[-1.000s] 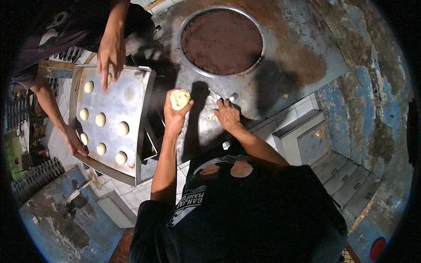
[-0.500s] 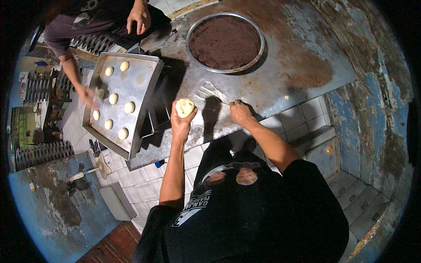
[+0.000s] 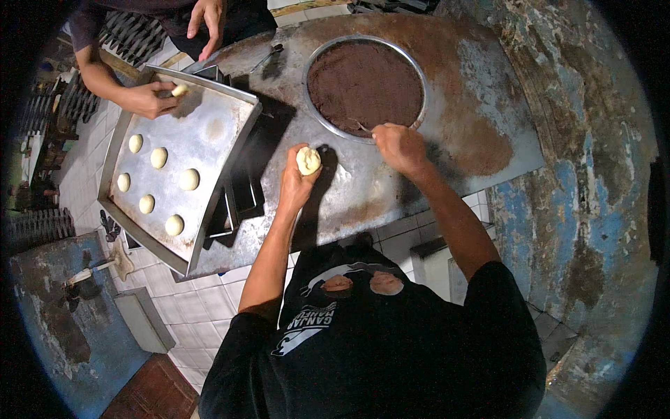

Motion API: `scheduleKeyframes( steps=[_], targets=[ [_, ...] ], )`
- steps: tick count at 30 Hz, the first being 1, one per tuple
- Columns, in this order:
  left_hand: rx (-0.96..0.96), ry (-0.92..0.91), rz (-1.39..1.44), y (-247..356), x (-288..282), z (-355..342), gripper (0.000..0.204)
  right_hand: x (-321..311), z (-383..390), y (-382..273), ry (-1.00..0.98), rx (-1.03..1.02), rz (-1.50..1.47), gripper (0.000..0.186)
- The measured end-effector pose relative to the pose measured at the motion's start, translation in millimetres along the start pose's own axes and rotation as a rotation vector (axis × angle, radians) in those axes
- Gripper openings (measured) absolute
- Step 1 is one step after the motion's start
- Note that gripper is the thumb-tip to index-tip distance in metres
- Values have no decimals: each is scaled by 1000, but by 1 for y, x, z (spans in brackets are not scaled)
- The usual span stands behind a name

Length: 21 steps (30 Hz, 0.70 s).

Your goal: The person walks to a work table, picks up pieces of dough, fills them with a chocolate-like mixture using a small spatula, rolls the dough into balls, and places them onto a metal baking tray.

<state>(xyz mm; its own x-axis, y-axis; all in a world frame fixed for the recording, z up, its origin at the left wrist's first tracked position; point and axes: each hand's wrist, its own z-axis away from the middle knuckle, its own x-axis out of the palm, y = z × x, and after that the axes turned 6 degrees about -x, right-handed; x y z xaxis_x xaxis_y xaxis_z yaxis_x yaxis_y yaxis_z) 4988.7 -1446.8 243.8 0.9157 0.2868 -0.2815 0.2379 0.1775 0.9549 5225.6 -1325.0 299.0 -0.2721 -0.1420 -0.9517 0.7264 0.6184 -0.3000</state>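
In my left hand (image 3: pixel 296 183), fingers closed around it, is a pale piece of dough (image 3: pixel 308 160) with an uneven top, held above the metal table. My right hand (image 3: pixel 403 149) grips a thin metal utensil (image 3: pixel 363 128), spoon-like, whose far end dips over the near side of the dark brown crumbly filling (image 3: pixel 366 80). That filling spreads across a wide round metal pan (image 3: pixel 306 87). The exact shape of the utensil's tip is too small to make out.
To my left a metal baking tray (image 3: pixel 209 150) holds several pale dough balls. Over its far end, another person's hand (image 3: pixel 148 100) touches a dough ball (image 3: pixel 180 90). A second spoon-like utensil (image 3: pixel 267 57) lies on the table (image 3: pixel 453 91). A peeling wall (image 3: pixel 572 209) stands at right.
My right hand has moved from the table's near side up to the pan with the utensil. My left hand still holds the dough. The other person's hand has shifted to the tray's far end.
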Motion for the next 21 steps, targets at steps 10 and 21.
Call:
scheduleKeyframes(
  steps=[10, 21],
  targets=[
    [36, -35, -6, -7, 3, -61, 37, 22, -56, 23, -372, 245, -380, 25],
    [-2, 154, 24, 7, 22, -77, 42, 51, -24, -8, 263, -96, 118, 21]
  ],
)
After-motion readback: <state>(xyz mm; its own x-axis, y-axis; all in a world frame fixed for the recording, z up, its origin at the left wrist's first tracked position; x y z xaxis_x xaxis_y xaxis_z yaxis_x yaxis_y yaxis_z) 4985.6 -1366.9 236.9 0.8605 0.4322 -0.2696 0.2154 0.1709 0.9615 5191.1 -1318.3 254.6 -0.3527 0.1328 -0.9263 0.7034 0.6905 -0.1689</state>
